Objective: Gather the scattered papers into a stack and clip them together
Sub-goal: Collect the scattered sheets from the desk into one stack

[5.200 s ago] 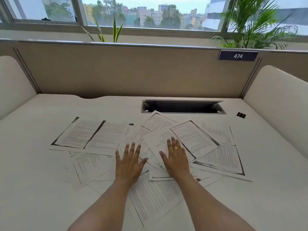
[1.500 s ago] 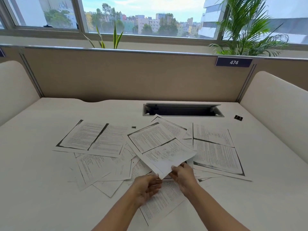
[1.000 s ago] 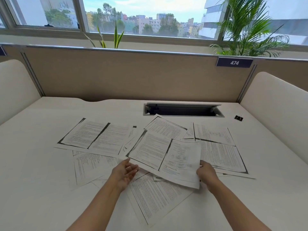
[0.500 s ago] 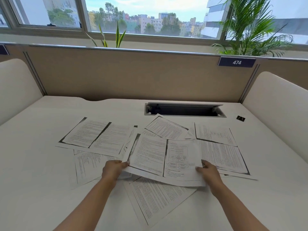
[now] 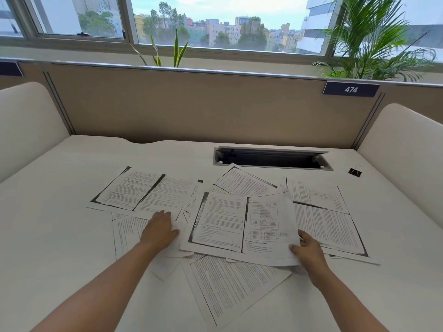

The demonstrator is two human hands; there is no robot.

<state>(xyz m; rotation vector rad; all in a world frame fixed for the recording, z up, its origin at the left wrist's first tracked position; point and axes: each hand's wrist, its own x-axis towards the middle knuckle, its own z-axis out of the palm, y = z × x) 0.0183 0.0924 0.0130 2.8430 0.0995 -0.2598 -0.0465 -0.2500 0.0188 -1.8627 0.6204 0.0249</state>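
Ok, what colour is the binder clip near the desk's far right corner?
Black, with silver wire handles; the binder clip shows in the head view.

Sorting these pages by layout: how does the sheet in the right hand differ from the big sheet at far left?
The held sheet shows a flowchart; the far-left sheet shows only text. The held sheet is gripped by the right hand and curls upward; the far-left sheet lies flat. Both are two-page photocopies with dark borders.

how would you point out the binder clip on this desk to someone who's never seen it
Start at the dark cable slot cut into the back of the white desk, below the 474 sign. Look just right of the slot's right end: the binder clip sits alone on bare desk, beyond the papers. It is the only small black object there, with thin wire handles.
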